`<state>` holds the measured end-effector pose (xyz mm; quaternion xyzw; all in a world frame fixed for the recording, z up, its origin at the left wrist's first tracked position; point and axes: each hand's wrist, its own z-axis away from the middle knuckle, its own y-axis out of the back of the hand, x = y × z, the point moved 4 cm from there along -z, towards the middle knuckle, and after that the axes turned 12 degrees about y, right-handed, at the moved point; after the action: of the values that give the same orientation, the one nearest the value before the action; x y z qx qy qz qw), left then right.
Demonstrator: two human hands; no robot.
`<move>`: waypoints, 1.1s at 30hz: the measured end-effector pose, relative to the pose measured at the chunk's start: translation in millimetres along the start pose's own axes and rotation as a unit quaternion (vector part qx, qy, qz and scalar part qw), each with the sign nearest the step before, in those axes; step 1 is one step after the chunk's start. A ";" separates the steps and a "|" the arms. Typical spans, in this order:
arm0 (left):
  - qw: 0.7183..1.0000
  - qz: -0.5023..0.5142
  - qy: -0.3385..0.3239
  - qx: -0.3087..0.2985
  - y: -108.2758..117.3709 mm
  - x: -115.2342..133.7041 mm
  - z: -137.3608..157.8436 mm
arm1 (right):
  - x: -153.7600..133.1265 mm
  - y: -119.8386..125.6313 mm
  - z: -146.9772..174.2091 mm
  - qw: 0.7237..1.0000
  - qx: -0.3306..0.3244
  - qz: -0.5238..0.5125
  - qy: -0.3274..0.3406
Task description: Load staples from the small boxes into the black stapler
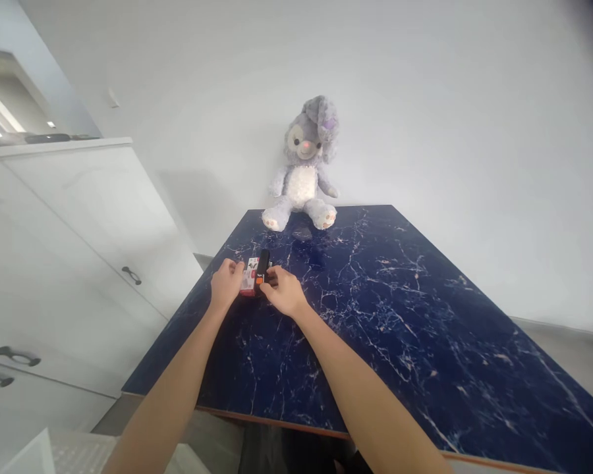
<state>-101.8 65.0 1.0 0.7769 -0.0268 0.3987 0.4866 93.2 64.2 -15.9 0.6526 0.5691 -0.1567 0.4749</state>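
On the blue marbled table, my left hand grips the left side of a small box, which is white and red with printed pictures. Right beside the box lies a slim black object with an orange patch; its exact kind is too small to make out. My right hand has its thumb and fingers closed on the right side of this black object. Its fingers hide part of that side. The box and the black object sit close together, seemingly touching.
A grey plush rabbit sits at the table's far edge against the pale wall. White cabinets with dark handles stand along the left. A pale object with keys shows at the lower left, below the tabletop.
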 end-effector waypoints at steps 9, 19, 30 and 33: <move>1.000 -0.004 0.005 0.009 4.9 1.2 -0.4 | -5.4 -2.9 0.1 0.998 -0.039 0.014 0.037; 0.997 0.040 -0.058 -0.032 8.4 3.4 -3.8 | -22.3 -21.8 11.3 0.973 -0.147 0.035 0.172; 0.941 0.164 -0.060 -0.289 11.1 -25.8 -15.2 | 25.8 -17.1 -46.1 0.977 -0.114 0.170 0.050; 0.938 0.171 -0.054 -0.295 14.1 -28.6 -15.4 | 25.9 -13.2 -45.8 0.981 -0.099 0.167 0.034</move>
<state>-136.5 59.7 -3.9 0.6021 -0.3016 0.4074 0.6168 73.9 114.9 -18.2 0.6932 0.4807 0.0035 0.5370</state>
